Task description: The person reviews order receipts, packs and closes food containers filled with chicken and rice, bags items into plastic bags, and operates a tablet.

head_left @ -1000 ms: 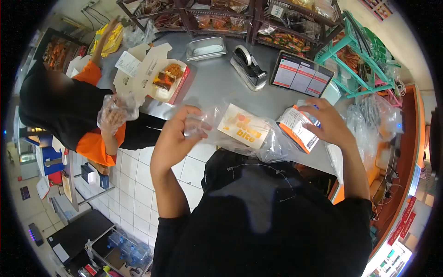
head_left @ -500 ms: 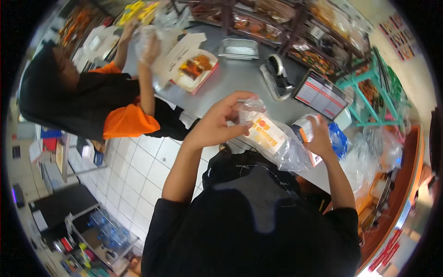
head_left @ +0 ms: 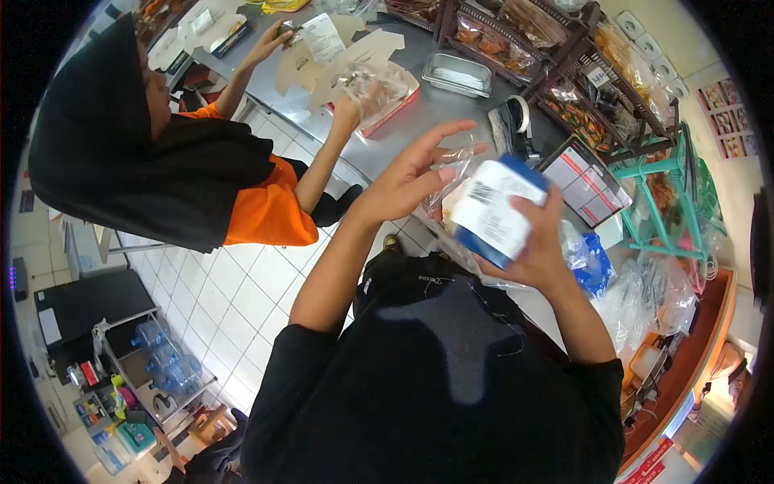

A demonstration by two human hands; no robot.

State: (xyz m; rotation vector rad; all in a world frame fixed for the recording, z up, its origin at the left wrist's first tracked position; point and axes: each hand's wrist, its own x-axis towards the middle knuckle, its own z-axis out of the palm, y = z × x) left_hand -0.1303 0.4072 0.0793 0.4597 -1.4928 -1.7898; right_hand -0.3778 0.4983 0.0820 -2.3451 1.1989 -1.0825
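Note:
My left hand grips the edge of a clear plastic bag at the middle of the view, thumb and fingers curled around the film. In my right hand is a small blue box with a white printed label facing up. The box is held tilted over the bag and hides most of it, including whatever lies inside. Close behind the box stand a black tape dispenser and a tablet.
A co-worker at the left reaches over an open food box. A metal tray, brown racks and a teal rack line the counter's back. Plastic bags lie at the right.
My right hand has lifted the box with the label from the right and brought it over the bag. My left hand still holds the bag. The co-worker's hands have moved to the food box and paper.

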